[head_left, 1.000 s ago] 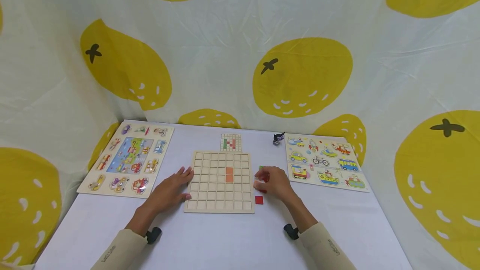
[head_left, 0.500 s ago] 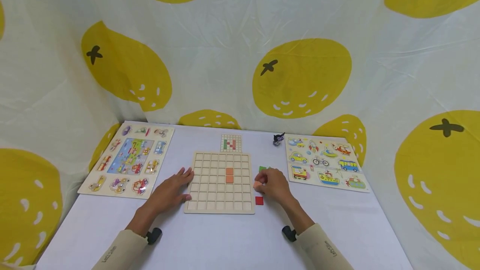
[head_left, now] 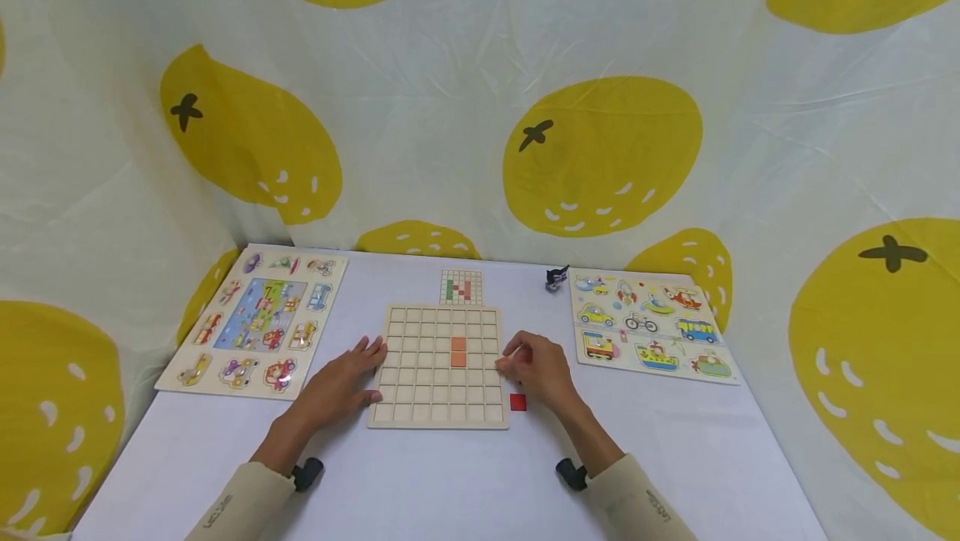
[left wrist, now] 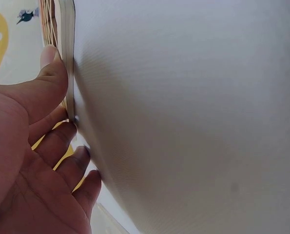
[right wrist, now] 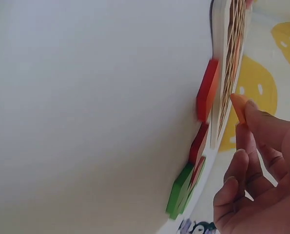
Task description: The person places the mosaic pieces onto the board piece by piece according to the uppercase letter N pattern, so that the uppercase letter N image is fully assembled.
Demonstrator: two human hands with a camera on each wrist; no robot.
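Right wrist view: an orange tile point(right wrist: 239, 105) juts from the pinching right hand point(right wrist: 275, 196).

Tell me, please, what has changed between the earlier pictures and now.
The right hand has moved left, from beside the grid board to its right edge, carrying an orange tile pinched in its fingers. The left hand stayed at the board's left edge; the two placed orange tiles and the red tile stayed put.
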